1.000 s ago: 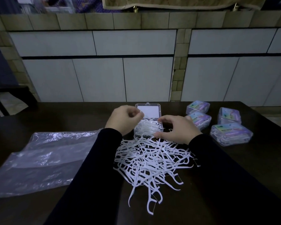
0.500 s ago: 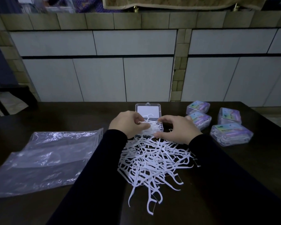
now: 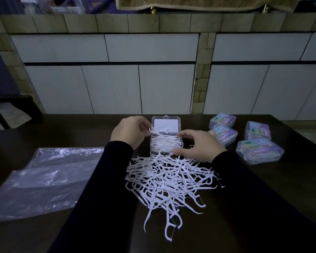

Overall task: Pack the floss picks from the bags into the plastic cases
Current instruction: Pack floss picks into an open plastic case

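A clear plastic case (image 3: pixel 166 141) is sitting open near the middle of the desk, its lid (image 3: pixel 166 125) standing up at the far side with a white label inside. White floss picks (image 3: pixel 164 142) are filling the case, some sticking up over its rim. Just in front of it, a loose tangled pile of picks (image 3: pixel 169 181) is spreading toward the near edge. A crumpled clear bag (image 3: pixel 44 179) is lying flat to the left. Four closed cases (image 3: pixel 259 151), packed and bearing purple labels, are clustering to the right.
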Motion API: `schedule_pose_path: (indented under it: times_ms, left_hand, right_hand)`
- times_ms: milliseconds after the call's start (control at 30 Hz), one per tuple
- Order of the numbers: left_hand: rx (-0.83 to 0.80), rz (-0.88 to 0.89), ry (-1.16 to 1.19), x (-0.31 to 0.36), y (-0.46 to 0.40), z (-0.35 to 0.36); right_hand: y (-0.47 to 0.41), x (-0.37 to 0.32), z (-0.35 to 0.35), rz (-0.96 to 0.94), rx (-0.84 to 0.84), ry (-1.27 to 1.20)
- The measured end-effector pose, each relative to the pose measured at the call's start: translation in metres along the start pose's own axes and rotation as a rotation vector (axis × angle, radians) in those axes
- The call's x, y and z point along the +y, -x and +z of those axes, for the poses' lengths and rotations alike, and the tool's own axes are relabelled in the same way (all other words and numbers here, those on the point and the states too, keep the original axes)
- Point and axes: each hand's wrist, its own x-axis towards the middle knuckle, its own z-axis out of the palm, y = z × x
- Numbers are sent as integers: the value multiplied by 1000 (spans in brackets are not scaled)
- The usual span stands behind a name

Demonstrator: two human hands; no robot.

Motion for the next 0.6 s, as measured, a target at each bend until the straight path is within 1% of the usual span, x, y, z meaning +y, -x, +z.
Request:
schedule_pose_path:
  times_ms: [100, 267, 433, 533, 600]
  left_hand:
    - [5, -4, -28, -1, 0, -1]
    - [111, -23, -18, -4, -2, -2]
    - [159, -3, -2, -1, -2, -2]
    - [178, 30, 134, 5, 0, 1]
    - [162, 49, 233, 11, 2, 8]
  right_hand:
    - [0, -1, 0, 1, 1, -3]
    - [3, -2, -3, 1, 0, 0]
    - [3, -3, -3, 10, -1, 7]
    - [3, -3, -3, 13, -7, 6]
    - [4, -3, -4, 14, -7, 10]
